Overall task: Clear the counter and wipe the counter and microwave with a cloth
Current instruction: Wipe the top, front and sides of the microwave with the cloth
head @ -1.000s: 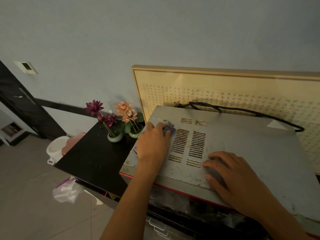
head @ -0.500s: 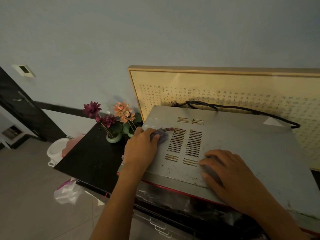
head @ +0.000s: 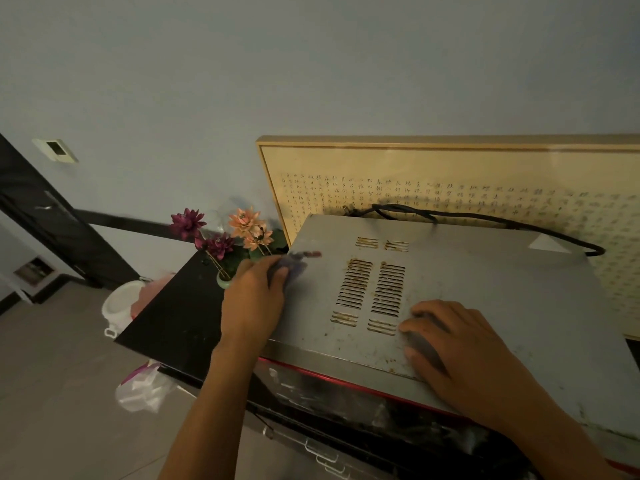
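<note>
I judge myself partway through the microwave (head: 491, 292). My left hand (head: 252, 301) grips the bunched cloth (head: 295, 268) at the left rear corner of its top. My right hand (head: 462, 356) lies flat, fingers spread, near the front edge. Brown specks around the vent slots (head: 370, 289) look unwiped, and flowers (head: 246, 223) stand on the black counter (head: 173, 317), so clearing and wiping there seem left. The microwave's front is dim and cut off, and the cloth is blurred.
</note>
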Demonstrator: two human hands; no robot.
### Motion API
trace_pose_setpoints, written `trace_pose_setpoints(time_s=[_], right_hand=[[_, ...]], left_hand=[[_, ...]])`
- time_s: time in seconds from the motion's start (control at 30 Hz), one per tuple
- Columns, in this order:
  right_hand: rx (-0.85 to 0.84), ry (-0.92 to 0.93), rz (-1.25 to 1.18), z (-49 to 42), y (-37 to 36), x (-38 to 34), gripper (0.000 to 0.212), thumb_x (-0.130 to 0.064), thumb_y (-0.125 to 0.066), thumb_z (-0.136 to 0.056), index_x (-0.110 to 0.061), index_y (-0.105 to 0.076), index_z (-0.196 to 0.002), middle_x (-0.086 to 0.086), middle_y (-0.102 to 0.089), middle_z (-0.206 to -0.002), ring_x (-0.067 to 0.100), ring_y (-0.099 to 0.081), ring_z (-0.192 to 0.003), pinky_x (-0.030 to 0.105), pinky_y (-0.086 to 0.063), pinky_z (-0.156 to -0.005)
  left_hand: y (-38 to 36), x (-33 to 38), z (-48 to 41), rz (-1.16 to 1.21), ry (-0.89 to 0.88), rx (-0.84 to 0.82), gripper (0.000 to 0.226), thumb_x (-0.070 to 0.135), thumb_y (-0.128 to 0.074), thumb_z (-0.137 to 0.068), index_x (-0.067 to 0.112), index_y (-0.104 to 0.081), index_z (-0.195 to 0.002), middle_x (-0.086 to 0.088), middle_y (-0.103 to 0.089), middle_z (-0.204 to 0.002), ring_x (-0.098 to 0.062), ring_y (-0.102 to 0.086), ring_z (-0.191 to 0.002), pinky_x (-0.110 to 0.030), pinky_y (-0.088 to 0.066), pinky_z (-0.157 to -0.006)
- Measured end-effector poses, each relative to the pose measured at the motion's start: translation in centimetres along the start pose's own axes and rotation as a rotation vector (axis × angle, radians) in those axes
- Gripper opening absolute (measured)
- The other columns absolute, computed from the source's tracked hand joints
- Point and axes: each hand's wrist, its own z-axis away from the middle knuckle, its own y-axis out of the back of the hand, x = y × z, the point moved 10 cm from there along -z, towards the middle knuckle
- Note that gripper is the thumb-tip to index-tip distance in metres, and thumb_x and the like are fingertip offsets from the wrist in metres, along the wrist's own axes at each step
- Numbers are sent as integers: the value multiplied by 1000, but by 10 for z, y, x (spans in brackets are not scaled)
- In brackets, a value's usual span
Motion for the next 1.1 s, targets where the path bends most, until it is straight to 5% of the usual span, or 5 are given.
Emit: trace_pose_setpoints(time_s=[0.23,0.43,0.67,0.93,1.1], right_hand=[[28,30,2,-1,3,-2,37,-51,-38,-98,-32,-63,-117,-7,-57,-125,15,-57,-112,33,-46,-93],[39,24,-14,0,2,0,34,-51,-40,-97,-34,-62,-116,-9,-57,-124,13,-56,-111,29,-44,-91],[5,15,-11,-1,-2,2,35,-51,-38,-97,-34,-60,-118,-7,-56,-126,14,-55,-113,28,-40,-93],[39,22,-7,-1,2,0,33,-50,-40,-97,-33,-62,-114,-7,-58,-122,14,-58,-109,27,-39,-91],[52,34,1,-2,4,-1,30,-50,-42,-96,-35,-61,-113,-10,-56,-121,10,-53,-109,25,-39,-90]], left_hand=[[-49,24,-61,-130,-15,-92,33,43,-45,-104,32,-60,-132,-7,-56,-125,-31,-61,-105,-38,-48,-84],[-42,26,-26,-148,-184,-156,32,46,-53,-99,37,-62,-129,4,-55,-108,-21,-62,-93,-33,-49,-75],[-47,12,-60,-298,27,-87,33,41,-45,-104,27,-57,-131,-12,-53,-134,-40,-60,-110,-48,-51,-87],[-43,48,-10,-165,-439,-161,36,51,-48,-98,37,-66,-126,9,-56,-100,-8,-55,-77,-18,-37,-61],[-32,23,-15,-145,-248,-68,29,42,-53,-101,35,-64,-127,6,-58,-111,-7,-52,-85,-28,-45,-72]])
